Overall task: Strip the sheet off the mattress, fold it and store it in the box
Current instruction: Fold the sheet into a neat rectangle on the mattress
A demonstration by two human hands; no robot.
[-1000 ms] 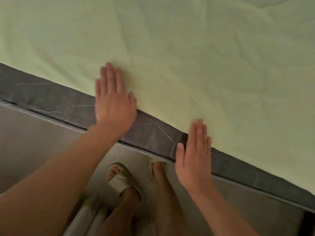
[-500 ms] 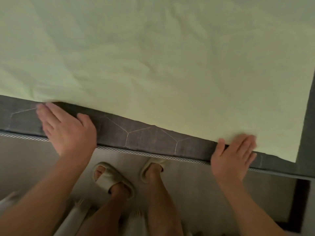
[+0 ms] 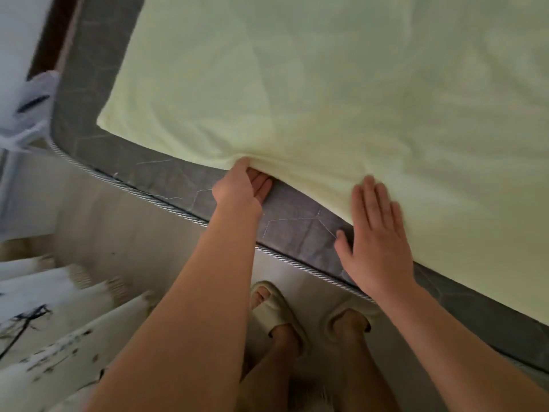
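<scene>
2 hands (image 3: pixel 240 190) (image 3: pixel 375 236) @ sheet (image 3: pixel 326 84) edge

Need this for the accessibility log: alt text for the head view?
Seen from above, the left hand pinches the near edge of a pale green sheet, raised slightly off a grey mattress, while the right hand lies flat on the sheet's edge beside it. The person's feet in slippers show below.

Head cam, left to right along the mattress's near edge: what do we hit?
Blurred white object → bare corner of the mattress → left hand, pinching the hem of the sheet → right hand, flat on the sheet.
</scene>
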